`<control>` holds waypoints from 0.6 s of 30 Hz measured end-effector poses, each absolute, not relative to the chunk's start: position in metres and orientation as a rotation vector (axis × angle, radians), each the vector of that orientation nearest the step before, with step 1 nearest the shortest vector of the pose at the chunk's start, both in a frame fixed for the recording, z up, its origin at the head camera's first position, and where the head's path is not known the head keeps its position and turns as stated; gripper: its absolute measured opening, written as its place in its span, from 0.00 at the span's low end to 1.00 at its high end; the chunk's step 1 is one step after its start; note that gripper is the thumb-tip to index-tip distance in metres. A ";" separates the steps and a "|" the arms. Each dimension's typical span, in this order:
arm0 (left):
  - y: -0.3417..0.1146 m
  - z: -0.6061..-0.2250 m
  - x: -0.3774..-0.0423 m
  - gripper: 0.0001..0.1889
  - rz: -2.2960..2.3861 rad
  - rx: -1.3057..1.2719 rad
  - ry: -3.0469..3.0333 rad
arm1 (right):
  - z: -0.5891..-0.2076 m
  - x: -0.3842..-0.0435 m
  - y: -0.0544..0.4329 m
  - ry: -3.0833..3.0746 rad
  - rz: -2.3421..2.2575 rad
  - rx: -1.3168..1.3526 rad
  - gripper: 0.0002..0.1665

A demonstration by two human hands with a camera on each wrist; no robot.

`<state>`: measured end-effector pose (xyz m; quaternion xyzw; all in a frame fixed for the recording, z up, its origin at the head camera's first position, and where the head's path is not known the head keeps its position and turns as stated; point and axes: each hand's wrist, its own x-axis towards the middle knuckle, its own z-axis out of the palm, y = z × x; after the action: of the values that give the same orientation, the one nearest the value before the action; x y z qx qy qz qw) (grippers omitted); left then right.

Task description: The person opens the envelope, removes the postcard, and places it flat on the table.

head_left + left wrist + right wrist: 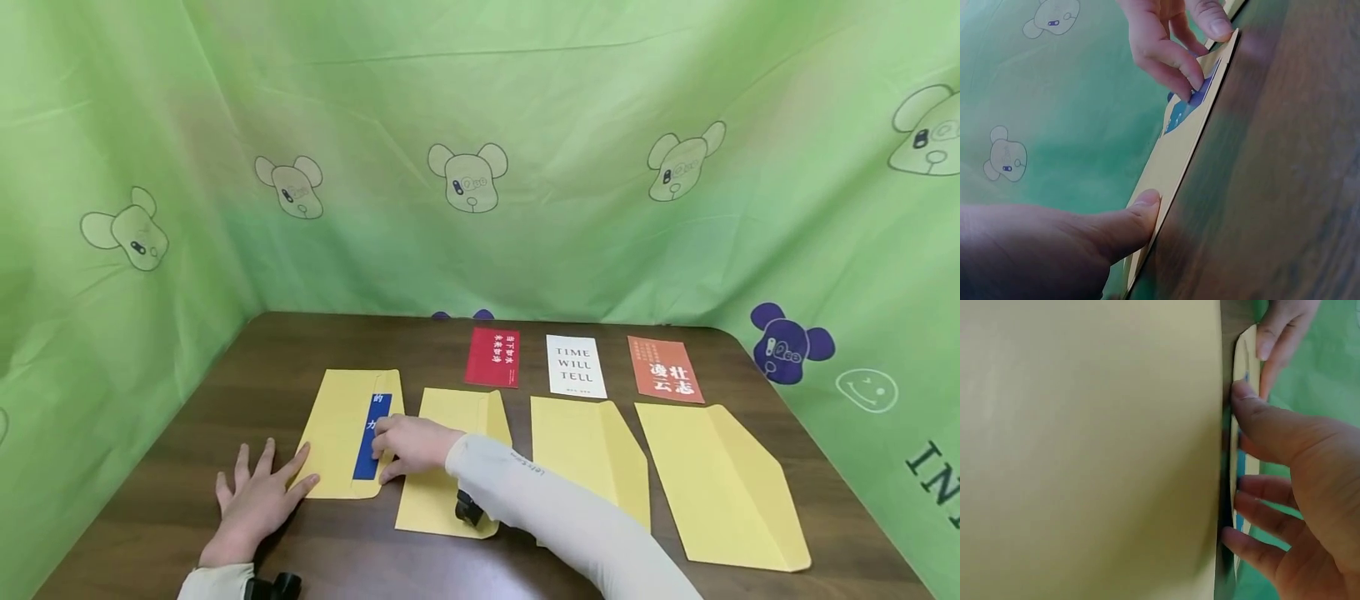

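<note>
A blue card [365,467] with white characters shows as a strip at the right side of the leftmost yellow envelope [330,433]; the rest of it is hidden inside. My left hand [258,498] lies with fingers spread, thumb and forefinger on the envelope's left edge. In the left wrist view its thumb [1141,215] presses the paper. My right hand [412,442] bends over the envelope's opening. Its fingertips [1194,84] touch the blue card, while the thumb [1244,390] rests apart from them on the flap edge.
Three more yellow envelopes lie to the right: one [450,408] partly under my right arm, another [562,442], and the rightmost [712,492]. Behind them lie a red card [492,358], a white card [576,367] and an orange card [665,369]. A green curtain [480,258] surrounds the table [247,375].
</note>
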<state>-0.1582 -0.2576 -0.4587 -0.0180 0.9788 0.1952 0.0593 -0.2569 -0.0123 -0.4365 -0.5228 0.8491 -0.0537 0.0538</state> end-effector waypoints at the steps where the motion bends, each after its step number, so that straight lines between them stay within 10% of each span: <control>1: -0.257 -0.459 -0.157 0.37 0.589 -0.055 2.965 | -0.437 -0.256 -0.012 2.569 -0.211 -1.557 0.17; 18: -0.256 -0.458 -0.158 0.37 0.541 -0.041 2.986 | -0.443 -0.286 -0.019 2.579 -0.864 -0.846 0.47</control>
<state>-0.1584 -0.2561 -0.4582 -0.0134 0.9825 0.1781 0.0531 -0.2858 -0.0190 -0.4427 -0.2939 0.8956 -0.3001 0.1462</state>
